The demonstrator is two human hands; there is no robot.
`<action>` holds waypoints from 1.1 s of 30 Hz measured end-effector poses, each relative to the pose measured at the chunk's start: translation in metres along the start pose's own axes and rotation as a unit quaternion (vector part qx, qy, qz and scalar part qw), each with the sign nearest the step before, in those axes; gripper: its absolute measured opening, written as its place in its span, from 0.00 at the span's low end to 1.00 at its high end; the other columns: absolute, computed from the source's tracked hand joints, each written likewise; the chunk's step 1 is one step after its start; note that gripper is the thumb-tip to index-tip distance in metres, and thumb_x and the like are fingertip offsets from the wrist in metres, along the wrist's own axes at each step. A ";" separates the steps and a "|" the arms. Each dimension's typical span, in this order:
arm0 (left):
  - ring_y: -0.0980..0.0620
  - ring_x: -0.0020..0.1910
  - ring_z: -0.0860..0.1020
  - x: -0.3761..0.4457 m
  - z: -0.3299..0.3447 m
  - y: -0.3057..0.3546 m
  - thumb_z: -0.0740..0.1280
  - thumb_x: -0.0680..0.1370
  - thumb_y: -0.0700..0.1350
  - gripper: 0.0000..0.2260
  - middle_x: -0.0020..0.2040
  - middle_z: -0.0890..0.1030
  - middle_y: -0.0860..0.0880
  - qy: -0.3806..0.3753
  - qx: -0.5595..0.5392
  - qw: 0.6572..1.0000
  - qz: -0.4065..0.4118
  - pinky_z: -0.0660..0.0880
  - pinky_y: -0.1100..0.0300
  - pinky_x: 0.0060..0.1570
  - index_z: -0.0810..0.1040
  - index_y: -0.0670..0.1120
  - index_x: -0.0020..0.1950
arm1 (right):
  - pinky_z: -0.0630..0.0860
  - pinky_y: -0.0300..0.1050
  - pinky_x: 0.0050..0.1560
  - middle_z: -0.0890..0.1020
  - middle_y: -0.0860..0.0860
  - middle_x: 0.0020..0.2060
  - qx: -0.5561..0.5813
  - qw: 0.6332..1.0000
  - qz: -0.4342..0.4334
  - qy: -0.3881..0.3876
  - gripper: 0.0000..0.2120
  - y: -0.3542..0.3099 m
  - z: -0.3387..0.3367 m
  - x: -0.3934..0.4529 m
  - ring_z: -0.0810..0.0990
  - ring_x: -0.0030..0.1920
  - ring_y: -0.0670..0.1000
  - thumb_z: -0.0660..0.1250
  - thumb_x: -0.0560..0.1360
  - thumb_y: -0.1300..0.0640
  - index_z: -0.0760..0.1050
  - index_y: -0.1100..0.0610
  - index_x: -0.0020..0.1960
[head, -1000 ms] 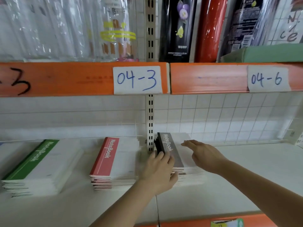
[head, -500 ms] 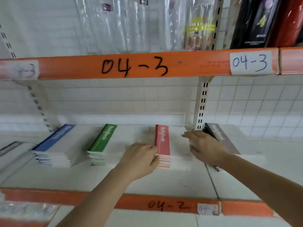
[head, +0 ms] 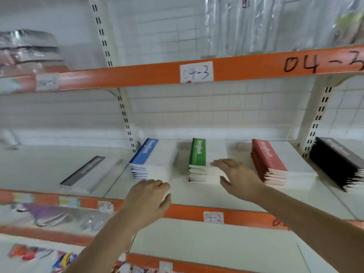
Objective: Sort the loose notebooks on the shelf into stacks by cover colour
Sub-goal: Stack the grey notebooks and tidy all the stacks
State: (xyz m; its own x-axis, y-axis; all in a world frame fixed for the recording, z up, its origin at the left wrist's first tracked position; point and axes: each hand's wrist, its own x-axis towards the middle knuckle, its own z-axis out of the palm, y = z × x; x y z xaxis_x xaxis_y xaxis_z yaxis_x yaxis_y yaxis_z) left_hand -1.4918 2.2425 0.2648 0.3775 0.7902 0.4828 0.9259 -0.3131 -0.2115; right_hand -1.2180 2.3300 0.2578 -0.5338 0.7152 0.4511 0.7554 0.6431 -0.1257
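Note:
Four notebook stacks stand in a row on the white shelf: a blue stack, a green stack, a red stack and a black stack at the right edge. A single grey-spined notebook lies flat to the left of the blue stack. My left hand hovers in front of the blue stack, fingers loosely bent, holding nothing. My right hand is spread flat beside the green stack's right side, between it and the red stack.
An orange shelf beam labelled 04-3 runs above, with clear plastic packets on it. White slotted uprights stand behind the stacks. A lower orange beam fronts the shelf, with packaged goods below at the left.
The view has swung left. Both hands have shifted leftward along the row: the left from the red stack to the blue, the right from the black stack to the green.

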 end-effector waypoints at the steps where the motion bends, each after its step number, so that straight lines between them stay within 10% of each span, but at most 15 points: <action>1: 0.54 0.24 0.74 -0.009 -0.003 -0.011 0.56 0.71 0.53 0.15 0.27 0.77 0.55 0.005 0.004 1.000 -0.007 0.70 0.63 0.24 0.80 0.50 0.35 | 0.74 0.51 0.58 0.80 0.55 0.59 0.001 1.000 -0.007 -0.007 0.23 -0.011 0.007 0.007 0.78 0.59 0.58 0.67 0.70 0.63 0.74 0.58 0.65; 33: 0.55 0.26 0.79 -0.116 0.048 -0.305 0.60 0.70 0.51 0.12 0.31 0.81 0.54 -0.056 0.043 0.987 -0.142 0.76 0.60 0.25 0.82 0.50 0.38 | 0.57 0.47 0.71 0.65 0.54 0.73 0.094 0.955 -0.181 -0.215 0.30 -0.282 0.219 0.257 0.61 0.72 0.53 0.64 0.77 0.44 0.63 0.58 0.74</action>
State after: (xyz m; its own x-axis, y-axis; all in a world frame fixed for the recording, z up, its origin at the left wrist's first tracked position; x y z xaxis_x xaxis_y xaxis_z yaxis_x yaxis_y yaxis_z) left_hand -1.8191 2.2715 0.2322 0.0940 0.8946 0.4368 0.9875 -0.0281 -0.1548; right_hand -1.6515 2.3930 0.2156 -0.8848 0.4563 0.0949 0.4311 0.8786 -0.2055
